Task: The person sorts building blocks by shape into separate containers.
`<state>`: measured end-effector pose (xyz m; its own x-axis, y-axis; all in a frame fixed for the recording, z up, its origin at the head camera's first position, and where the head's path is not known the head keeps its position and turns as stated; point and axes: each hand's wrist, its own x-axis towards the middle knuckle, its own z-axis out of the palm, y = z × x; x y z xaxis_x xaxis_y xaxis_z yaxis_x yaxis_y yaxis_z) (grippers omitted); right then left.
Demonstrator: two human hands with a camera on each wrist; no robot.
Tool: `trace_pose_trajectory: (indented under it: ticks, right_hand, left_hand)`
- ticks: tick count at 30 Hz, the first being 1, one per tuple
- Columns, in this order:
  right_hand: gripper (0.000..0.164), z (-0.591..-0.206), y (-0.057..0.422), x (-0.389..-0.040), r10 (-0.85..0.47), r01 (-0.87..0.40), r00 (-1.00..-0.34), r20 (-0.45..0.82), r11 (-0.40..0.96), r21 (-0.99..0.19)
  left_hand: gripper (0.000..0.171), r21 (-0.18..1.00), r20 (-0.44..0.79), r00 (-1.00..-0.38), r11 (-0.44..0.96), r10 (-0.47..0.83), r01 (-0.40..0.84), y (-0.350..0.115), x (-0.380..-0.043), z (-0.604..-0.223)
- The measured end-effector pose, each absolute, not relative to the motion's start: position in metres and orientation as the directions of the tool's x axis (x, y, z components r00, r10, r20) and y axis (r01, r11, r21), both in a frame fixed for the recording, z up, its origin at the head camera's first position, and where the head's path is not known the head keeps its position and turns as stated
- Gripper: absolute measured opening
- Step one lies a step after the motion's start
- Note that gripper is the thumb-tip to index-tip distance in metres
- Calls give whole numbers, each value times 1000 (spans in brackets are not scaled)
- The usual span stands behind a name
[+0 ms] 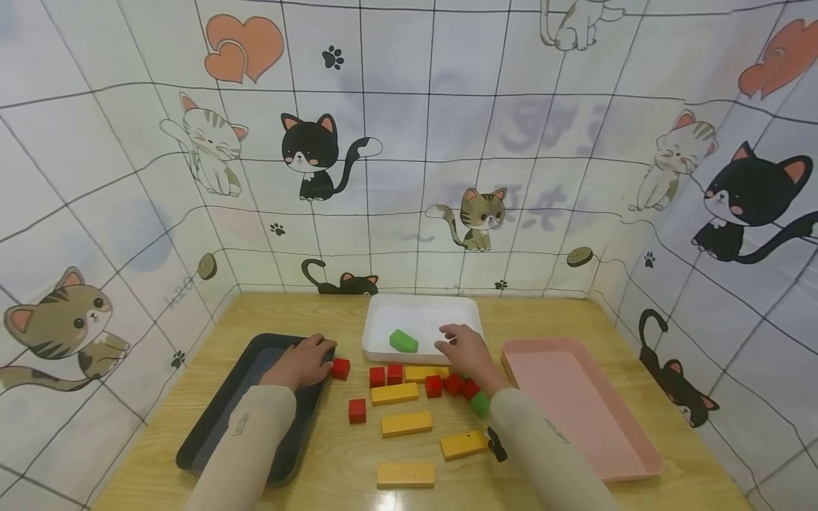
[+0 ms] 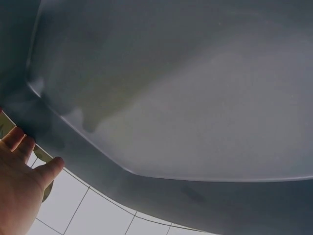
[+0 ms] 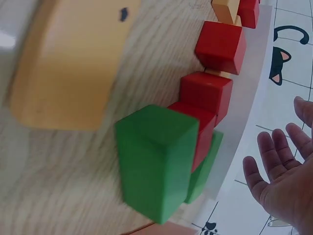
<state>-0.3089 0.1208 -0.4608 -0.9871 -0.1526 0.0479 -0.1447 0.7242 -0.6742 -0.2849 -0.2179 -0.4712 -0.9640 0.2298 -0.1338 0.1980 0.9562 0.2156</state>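
Behind the pale wooden table (image 1: 345, 461) stands a white wall covering (image 1: 396, 57) ruled in dark lines — cartoon cats (image 1: 312, 152) scattered over it, some black-and-white, some striped — with orange hearts (image 1: 252, 46), small paw prints (image 1: 332, 58) and brownish discs (image 1: 579, 256).

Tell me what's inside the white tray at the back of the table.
One green block shows inside the white tray. The right hand covers part of the tray's interior, so I can't tell whether anything lies behind it.
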Motion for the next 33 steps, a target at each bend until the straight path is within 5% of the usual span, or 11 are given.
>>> trace_pose_trajectory:
  ticks: [17, 33]
  right_hand:
    - [43, -468, 161, -283, -72, -61, -997, 13, 720, -692]
    - [36, -469, 197, -264, -228, -166, -974, -2, 715, -679]
  left_hand:
    - [47, 210, -120, -965, 956, 233, 204, -217, -284, -470]
    - [47, 203, -127, -964, 958, 233, 205, -216, -284, -469]
